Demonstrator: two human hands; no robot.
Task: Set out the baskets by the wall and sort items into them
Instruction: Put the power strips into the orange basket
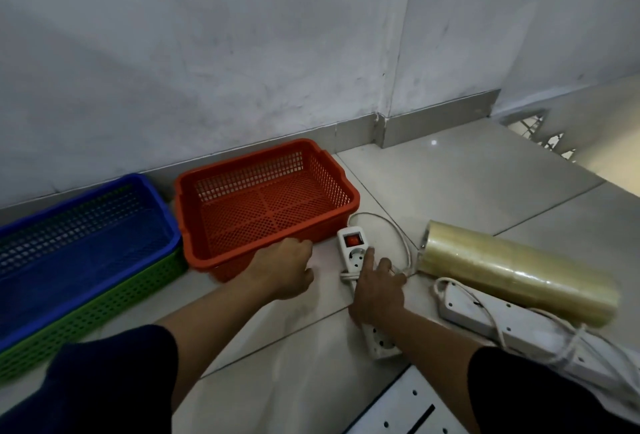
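Note:
An empty red basket stands on the tiled floor against the wall. To its left a blue basket sits nested in a green basket. My left hand is at the red basket's front right corner, fingers loosely curled, with nothing seen in it. My right hand lies over a white power strip with a red switch. Its index finger stretches along the strip and the other fingers curl round the strip's side and cord.
A long roll of clear plastic tape lies to the right. A second white power strip with a coiled cord lies in front of it. A white perforated panel is at the bottom edge. The floor drops off at the far right.

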